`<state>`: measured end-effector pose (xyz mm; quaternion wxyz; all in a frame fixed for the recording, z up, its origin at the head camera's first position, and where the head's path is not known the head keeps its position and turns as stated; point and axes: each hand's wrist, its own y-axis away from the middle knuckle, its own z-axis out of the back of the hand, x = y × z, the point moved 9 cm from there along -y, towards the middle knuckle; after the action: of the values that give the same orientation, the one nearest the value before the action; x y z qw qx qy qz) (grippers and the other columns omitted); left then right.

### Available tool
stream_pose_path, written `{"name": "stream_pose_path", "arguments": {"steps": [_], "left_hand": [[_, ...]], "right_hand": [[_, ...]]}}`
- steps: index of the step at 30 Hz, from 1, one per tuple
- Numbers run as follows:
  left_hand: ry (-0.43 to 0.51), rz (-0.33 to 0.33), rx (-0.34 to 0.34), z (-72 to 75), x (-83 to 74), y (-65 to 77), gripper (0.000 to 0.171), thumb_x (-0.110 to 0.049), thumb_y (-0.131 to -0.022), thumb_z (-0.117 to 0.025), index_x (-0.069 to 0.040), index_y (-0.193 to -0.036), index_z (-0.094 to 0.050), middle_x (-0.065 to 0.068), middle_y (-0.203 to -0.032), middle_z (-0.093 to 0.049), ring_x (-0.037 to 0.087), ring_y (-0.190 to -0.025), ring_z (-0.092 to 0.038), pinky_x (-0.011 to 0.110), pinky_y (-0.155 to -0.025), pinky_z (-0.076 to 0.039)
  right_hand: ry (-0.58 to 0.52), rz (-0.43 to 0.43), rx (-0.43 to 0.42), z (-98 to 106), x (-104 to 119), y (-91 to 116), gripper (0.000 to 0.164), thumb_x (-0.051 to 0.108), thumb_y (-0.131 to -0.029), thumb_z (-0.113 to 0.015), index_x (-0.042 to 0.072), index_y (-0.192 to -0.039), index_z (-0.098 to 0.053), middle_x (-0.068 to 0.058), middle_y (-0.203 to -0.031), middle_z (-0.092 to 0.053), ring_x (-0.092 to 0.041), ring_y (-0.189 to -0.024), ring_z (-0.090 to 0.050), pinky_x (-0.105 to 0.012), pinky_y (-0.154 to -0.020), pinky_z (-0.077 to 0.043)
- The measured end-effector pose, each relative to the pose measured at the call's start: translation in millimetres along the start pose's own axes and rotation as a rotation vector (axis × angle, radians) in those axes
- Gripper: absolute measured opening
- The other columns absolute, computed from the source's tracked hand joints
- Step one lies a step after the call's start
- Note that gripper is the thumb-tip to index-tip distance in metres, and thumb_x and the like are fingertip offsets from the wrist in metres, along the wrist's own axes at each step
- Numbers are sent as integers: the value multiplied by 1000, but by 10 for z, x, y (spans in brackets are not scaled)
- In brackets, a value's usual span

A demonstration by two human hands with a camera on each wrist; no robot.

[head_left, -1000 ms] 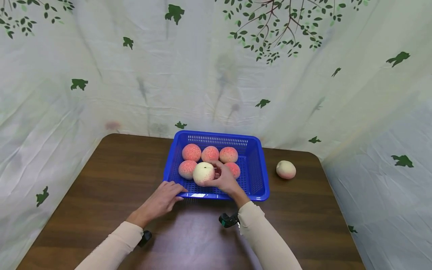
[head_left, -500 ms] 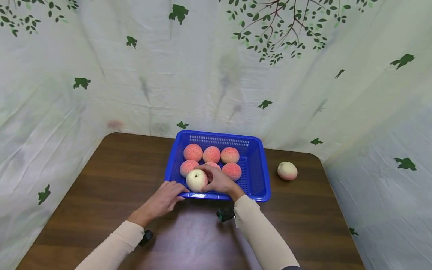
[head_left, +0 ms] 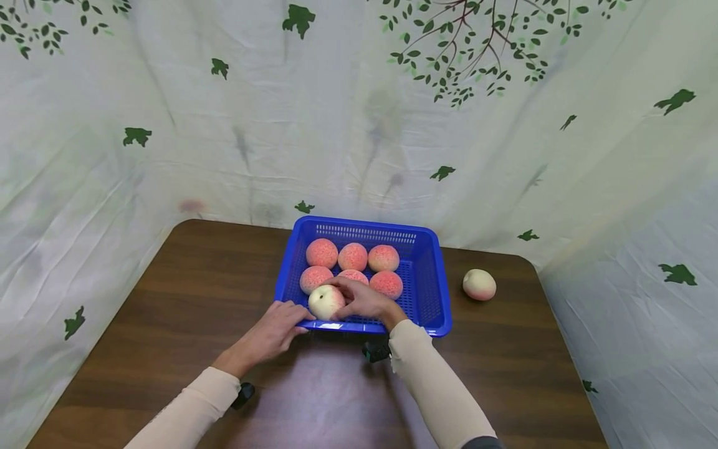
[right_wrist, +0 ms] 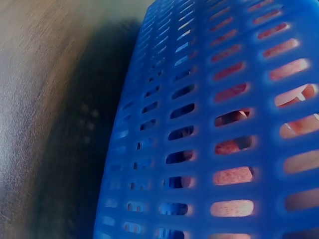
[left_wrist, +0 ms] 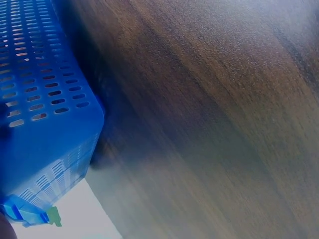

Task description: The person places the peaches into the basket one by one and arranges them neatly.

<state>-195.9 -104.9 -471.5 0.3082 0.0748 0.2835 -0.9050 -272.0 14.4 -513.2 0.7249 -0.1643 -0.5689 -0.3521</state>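
Note:
A blue plastic basket [head_left: 429, 299] with slotted walls stands on the table. Its near left rim is pinched by my left hand [head_left: 275, 327], fingers over the edge and thumb outside. Inside, at the front left corner, my right hand [head_left: 364, 299] grips a pale peach [head_left: 325, 302], fingers and thumb around its right side. Behind it sit two rows of pinkish-red peaches, among them a back-left peach [head_left: 322, 253] and a front-right peach [head_left: 386, 284]. The right hand partly covers the middle peach [head_left: 353, 275] of the front row. Both wrist views mostly show the basket's outer wall [right_wrist: 199, 124].
Another pale peach [head_left: 479, 285] lies on the dark wooden table [head_left: 505, 349], right of the basket. A white cloth [head_left: 336, 125] with leaf prints hangs behind and along both sides of the table.
My right hand has carried the pale peach left and toward me, down into the basket's front left corner. My left hand keeps its hold on the rim.

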Motion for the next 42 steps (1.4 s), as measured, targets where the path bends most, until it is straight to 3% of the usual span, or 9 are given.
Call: {"name": "stream_pose_path", "arguments": {"steps": [4, 7, 16, 23, 29, 37, 42], "left_hand": [[5, 30, 28, -7, 16, -2, 23, -9, -81, -73, -11, -100, -61, -3, -91, -62, 16, -84, -53, 32, -75, -37], [7, 44, 43, -9, 23, -2, 22, -10, -83, -72, -12, -101, -61, -3, -91, -61, 15, -84, -53, 31, -75, -36], [2, 44, 51, -13, 22, 0, 22, -10, -84, -72, -11, -103, -61, -3, -91, -61, 15, -83, -52, 31, -74, -36], [-32, 4, 29, -8, 10, -1, 19, -12, -84, -71, -12, -97, -57, -5, -85, -55, 15, -79, -51, 31, -73, -36], [-19, 19, 42, -27, 32, 2, 14, -16, -90, -66, -12, -100, -59, -4, -89, -59, 15, -82, -52, 31, -74, -36], [-11, 20, 46, -31, 29, -6, 15, -16, -88, -66, -12, -102, -61, -2, -93, -62, 17, -85, -55, 33, -75, -37], [-12, 26, 51, -33, 29, -4, 16, -14, -87, -67, -12, -102, -61, -2, -93, -62, 17, -84, -54, 33, -75, -38]], "right_hand": [[152, -62, -41, -8, 19, -1, 60, 26, -86, -74, 19, -139, -47, 2, -121, -55, -13, -104, -54, -30, -91, -45], [245, -79, -77, -19, 57, -10, 61, 35, -86, -73, 19, -139, -48, 3, -120, -53, -12, -103, -52, -29, -91, -43], [297, -52, -119, -24, 102, -20, 62, 26, -85, -75, 12, -140, -49, -3, -128, -57, -14, -107, -53, -30, -94, -42], [370, 54, -115, -26, 158, -36, 56, 25, -82, -77, 7, -131, -55, -6, -125, -54, -17, -109, -50, -30, -94, -42], [417, 98, -139, -6, 173, -40, 55, 21, -80, -79, 5, -129, -58, -8, -125, -57, -19, -114, -52, -33, -99, -40], [385, 20, -117, -4, 105, -40, 51, 9, -78, -80, 11, -126, -62, -1, -125, -61, -14, -112, -54, -31, -97, -41], [384, 41, -122, 4, 104, -35, 51, 12, -78, -80, 12, -125, -62, 0, -124, -61, -12, -110, -54, -30, -95, -42]]}}
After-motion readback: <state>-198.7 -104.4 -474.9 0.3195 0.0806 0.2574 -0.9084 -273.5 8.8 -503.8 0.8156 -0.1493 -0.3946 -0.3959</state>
